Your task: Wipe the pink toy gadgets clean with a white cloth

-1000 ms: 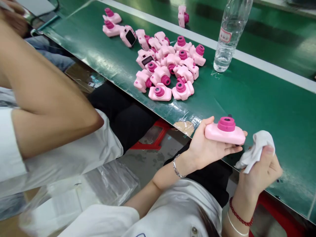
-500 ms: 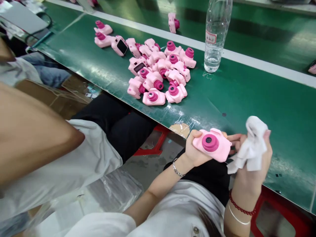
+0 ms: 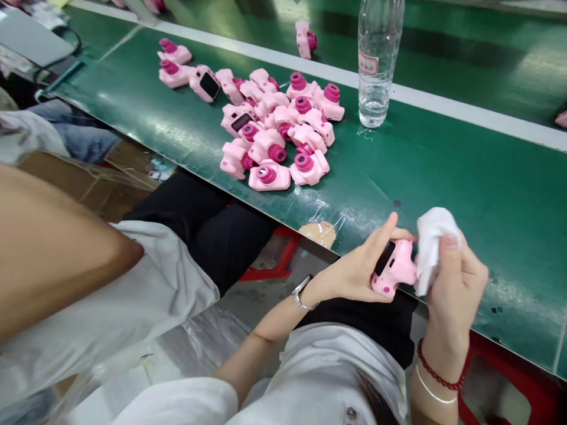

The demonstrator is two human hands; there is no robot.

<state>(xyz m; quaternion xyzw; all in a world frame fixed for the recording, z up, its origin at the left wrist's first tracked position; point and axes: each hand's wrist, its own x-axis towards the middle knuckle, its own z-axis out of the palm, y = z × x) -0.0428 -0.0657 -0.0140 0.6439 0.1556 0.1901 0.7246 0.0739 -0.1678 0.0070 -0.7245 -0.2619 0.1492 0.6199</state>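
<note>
My left hand [image 3: 354,271] holds a small pink toy camera [image 3: 394,268] at the near edge of the green table [image 3: 465,177], turned so its dark screen side faces up. My right hand [image 3: 456,283] grips a white cloth [image 3: 432,245] and presses it against the right end of the camera. A silver bracelet is on my left wrist, a red cord and a thin band on my right.
A pile of several pink toy cameras [image 3: 279,130] lies on the table to the upper left. A clear water bottle [image 3: 376,59] stands behind it, and a lone pink camera [image 3: 305,39] further back. A co-worker's bare arm [image 3: 53,254] fills the left.
I have turned the camera in my left hand from lens-up, through lens facing me, to screen side up. The cloth in my right hand has moved in onto the camera's end.
</note>
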